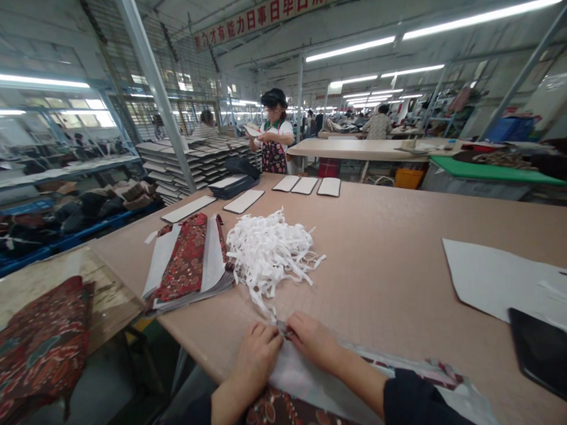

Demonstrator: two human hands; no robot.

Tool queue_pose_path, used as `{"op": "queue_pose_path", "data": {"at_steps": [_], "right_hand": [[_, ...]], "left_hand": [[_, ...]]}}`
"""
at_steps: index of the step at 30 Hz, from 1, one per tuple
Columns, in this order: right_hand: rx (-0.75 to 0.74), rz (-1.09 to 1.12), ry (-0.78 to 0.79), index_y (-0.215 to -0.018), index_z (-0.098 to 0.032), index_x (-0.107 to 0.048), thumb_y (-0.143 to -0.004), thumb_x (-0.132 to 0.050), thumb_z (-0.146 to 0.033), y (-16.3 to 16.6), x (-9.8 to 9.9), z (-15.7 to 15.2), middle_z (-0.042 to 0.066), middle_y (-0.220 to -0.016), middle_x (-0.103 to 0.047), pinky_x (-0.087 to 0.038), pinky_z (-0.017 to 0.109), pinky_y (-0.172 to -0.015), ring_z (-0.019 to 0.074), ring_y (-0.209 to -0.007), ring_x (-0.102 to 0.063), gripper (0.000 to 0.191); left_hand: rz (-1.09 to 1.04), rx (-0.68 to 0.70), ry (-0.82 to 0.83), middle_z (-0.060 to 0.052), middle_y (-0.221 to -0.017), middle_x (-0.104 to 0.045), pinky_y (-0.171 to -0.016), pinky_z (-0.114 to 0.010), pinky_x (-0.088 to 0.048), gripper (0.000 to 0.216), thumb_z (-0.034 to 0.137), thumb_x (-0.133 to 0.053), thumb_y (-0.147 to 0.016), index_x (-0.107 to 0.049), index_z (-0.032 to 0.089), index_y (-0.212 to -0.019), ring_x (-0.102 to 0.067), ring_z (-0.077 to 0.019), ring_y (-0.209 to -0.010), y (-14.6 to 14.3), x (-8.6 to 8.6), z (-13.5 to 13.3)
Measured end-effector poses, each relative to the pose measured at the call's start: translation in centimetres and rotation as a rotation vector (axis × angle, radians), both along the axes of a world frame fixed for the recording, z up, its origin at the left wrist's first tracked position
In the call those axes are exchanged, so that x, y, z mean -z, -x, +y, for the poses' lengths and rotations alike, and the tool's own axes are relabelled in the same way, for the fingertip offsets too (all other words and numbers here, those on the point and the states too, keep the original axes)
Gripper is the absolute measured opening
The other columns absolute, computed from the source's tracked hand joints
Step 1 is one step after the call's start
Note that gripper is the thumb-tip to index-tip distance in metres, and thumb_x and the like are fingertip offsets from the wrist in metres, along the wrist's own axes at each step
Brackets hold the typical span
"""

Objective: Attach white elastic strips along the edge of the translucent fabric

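Observation:
My left hand and my right hand meet at the near edge of the table, fingers curled and pinched together on the corner of a pale fabric piece that lies under my forearms. Its dark red patterned side shows near my lap. Just beyond my fingers lies a loose heap of white strips, one strip trailing down to my fingertips. Left of the heap sits a stack of red patterned and grey fabric pieces.
The long tan table carries flat white panels, a dark stack, a white paper sheet and a black slab. A person stands at the far end. More red patterned cloth lies on a low table at left.

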State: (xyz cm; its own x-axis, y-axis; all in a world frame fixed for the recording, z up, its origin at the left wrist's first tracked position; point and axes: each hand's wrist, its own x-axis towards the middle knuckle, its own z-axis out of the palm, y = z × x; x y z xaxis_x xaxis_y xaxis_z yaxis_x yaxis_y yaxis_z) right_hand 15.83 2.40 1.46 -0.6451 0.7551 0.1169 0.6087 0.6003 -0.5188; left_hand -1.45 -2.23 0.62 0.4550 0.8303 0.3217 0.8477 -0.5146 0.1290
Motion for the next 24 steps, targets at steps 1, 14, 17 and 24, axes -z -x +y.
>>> {"op": "queue_pose_path", "data": {"at_steps": [1, 14, 17, 24], "right_hand": [[0.035, -0.034, -0.009, -0.084, -0.016, -0.054, -0.08, -0.042, -0.015, 0.0, 0.1, -0.2, 0.006, -0.087, -0.056, -0.04, 0.027, -0.072, 0.0171, -0.082, -0.051, 0.013], [0.006, 0.113, 0.219, -0.073, -0.017, -0.05, -0.067, -0.049, -0.013, -0.4, -1.5, -0.7, 0.002, -0.075, -0.056, -0.039, 0.025, -0.065, 0.0143, -0.071, -0.05, 0.007], [-0.003, 0.338, 0.391, -0.08, -0.018, -0.046, -0.071, -0.045, -0.014, -0.7, -1.0, -0.5, 0.0, -0.073, -0.055, -0.04, 0.024, -0.063, 0.0128, -0.067, -0.051, 0.01], [0.009, 0.642, 0.674, -0.084, -0.018, -0.042, -0.071, -0.034, -0.006, 0.3, -0.3, 0.9, 0.0, -0.08, -0.053, -0.046, 0.026, -0.067, 0.0116, -0.07, -0.055, 0.02]], "left_hand": [[-0.033, -0.01, 0.03, -0.002, -0.091, -0.058, -0.081, -0.038, -0.039, 0.022, 0.009, -0.049, -0.078, -0.058, 0.023, -0.093, -0.051, -0.0185, -0.084, 0.0, -0.1, 0.0], [-0.539, -0.243, 0.257, -0.005, -0.094, -0.061, -0.081, -0.038, -0.046, 0.026, 0.018, -0.058, -0.068, -0.056, 0.019, -0.094, -0.056, -0.0211, -0.089, -0.1, -1.1, 0.3], [-0.695, -0.272, 0.4, -0.004, -0.086, -0.062, -0.077, -0.034, -0.046, 0.024, 0.017, -0.055, -0.069, -0.057, 0.018, -0.093, -0.057, -0.0186, -0.082, -0.6, -1.1, 0.5], [-0.877, -0.275, 0.497, 0.0, -0.07, -0.057, -0.068, -0.026, -0.045, 0.03, 0.013, -0.051, -0.069, -0.051, 0.015, -0.098, -0.057, -0.0142, -0.07, -0.5, 1.0, 1.5]]}}
